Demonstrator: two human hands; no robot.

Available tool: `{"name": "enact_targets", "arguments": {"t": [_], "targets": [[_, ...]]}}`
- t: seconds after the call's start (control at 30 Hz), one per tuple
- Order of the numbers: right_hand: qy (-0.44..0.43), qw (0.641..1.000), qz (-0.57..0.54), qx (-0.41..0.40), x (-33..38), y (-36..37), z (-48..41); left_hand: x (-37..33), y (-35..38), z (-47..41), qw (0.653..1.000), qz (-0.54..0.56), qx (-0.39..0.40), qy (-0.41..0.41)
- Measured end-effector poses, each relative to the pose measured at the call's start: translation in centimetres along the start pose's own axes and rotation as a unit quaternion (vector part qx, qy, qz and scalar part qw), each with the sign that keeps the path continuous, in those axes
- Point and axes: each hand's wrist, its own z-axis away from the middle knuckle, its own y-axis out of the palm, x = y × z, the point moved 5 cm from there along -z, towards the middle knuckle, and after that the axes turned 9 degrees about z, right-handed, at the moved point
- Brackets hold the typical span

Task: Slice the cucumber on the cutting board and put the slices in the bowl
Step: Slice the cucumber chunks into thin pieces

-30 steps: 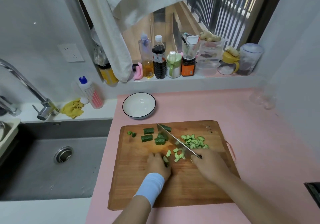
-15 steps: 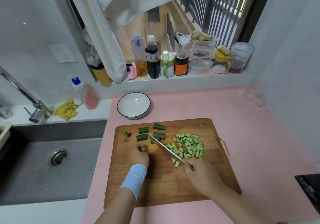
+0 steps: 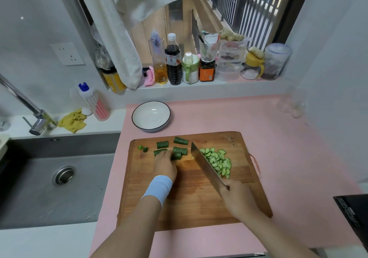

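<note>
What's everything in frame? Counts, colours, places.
cutting board: 1, wooden, on the pink counter
cucumber chunks: about 5, dark green, far left of board
cucumber ends: 2, green, board's far-left corner
cucumber slices: one pile, pale green, right of the blade
knife: 1, steel, blade between chunks and slices
bowl: 1, white with dark rim, empty, beyond the board
sink: 1, grey, left of counter
faucet: 1, chrome, behind sink
cloth: 1, yellow, by faucet
squeeze bottle: 1, white with blue cap, beside cloth
bottles and jars: many, mixed, on windowsill
wall socket: 1, white, above sink
left hand: light-blue wristband, fingertips on chunks, grip unclear
right hand: grips the knife
</note>
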Motion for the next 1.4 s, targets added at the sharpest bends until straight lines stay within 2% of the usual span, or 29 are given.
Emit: {"name": "enact_targets", "arguments": {"t": [0.2,0.37,0.5,0.8,0.97,1.4], "targets": [[0.004,0.999,-0.033,0.013,0.3,0.1,-0.5,1.1,0.9,-1.5,0.995,-0.08,0.045,0.033],[-0.014,0.999,-0.04,0.022,1.5,0.7,-0.3,2.4,0.5,0.0,0.999,-0.013,0.024,0.042],[-0.045,0.998,0.01,0.031,2.7,1.0,-0.3,3.3,0.5,3.3,0.994,0.001,0.039,0.106],[-0.099,0.985,0.13,0.047,4.0,2.6,0.0,4.0,1.9,7.8,0.98,0.039,-0.059,0.185],[-0.115,0.979,0.156,0.068,4.2,3.6,0.1,3.1,2.7,7.5,0.971,0.055,-0.061,0.226],[-0.155,0.957,0.242,0.036,4.2,4.4,1.3,3.1,3.2,7.5,0.967,0.073,-0.076,0.233]]}}
